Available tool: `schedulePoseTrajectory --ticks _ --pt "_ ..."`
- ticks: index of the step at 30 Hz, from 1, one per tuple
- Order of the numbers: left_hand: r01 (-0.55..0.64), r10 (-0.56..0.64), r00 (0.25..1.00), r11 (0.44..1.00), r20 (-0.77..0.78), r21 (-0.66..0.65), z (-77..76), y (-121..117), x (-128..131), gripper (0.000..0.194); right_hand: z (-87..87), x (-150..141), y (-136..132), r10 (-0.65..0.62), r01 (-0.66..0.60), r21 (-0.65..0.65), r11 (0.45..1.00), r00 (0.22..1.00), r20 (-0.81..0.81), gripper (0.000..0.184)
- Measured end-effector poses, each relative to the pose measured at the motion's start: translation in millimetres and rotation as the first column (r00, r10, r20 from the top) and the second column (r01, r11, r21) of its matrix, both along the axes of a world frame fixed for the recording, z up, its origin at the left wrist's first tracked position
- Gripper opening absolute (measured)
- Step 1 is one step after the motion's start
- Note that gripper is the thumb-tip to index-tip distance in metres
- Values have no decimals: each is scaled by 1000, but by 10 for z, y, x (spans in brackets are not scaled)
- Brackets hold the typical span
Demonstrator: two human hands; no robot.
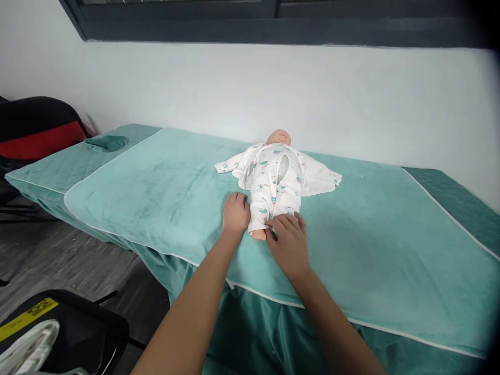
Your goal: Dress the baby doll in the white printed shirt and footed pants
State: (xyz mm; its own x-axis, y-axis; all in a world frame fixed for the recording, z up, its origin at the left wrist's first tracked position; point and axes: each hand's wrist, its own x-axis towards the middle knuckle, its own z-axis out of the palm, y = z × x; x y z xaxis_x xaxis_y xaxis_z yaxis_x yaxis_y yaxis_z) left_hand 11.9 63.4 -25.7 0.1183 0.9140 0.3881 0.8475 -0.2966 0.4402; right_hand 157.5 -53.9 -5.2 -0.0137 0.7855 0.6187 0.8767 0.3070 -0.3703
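A baby doll (278,137) lies on its back on a teal massage table (156,192), head toward the wall. It wears a white printed romper (273,179) that is open down the front, with empty sleeves spread to both sides. My left hand (235,213) rests beside the doll's bare foot (258,235), fingers curled against the romper leg. My right hand (289,237) lies over the other leg end, fingers closed on the romper cloth.
A white wall runs behind the table, with a dark window frame (273,21) above. At the left stands a black and red chair (35,130). A black case with a yellow label (58,323) sits on the floor at lower left.
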Motion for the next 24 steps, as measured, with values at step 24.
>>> schedulePoseTrajectory --ticks 24 --pt "-96 97 994 995 -58 30 -5 197 -7 19 -154 212 -424 66 -48 67 997 948 -310 39"
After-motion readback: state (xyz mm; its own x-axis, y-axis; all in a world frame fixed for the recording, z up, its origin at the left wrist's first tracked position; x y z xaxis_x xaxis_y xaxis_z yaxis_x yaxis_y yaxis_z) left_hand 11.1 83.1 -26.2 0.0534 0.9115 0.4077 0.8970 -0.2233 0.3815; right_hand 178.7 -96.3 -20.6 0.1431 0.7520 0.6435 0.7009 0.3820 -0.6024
